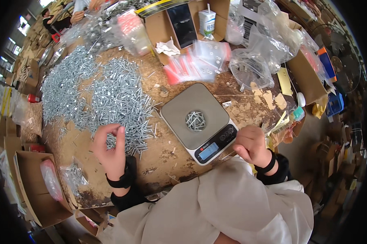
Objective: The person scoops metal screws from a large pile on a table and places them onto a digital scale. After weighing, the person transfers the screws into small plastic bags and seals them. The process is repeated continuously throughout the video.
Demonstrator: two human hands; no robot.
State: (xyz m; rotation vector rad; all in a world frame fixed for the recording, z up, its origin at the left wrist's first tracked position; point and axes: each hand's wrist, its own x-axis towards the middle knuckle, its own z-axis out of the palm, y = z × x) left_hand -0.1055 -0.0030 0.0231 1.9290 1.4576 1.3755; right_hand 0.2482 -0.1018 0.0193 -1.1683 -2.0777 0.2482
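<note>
I see the desk (167, 156) first, a worn brown top that fills the middle of my view. Across its left half spreads the pile of screws (106, 97), a wide silver heap running from the far edge down toward my left hand. Right of the pile sits the scale (197, 122), grey with a lit display at its near corner, and a small cluster of screws (196, 121) lies in the middle of its plate. Behind the scale lie clear bags (199, 61) with red-orange pieces inside, and a cardboard box (183, 24) stands at the far edge. My left hand (110, 148) is at the near rim of the pile, fingers curled in and pinching what looks like a few screws, though the view is too small to count them. My right hand (251, 144) rests just beside the scale's near right corner, closed into a loose fist; I cannot tell whether it holds anything.
</note>
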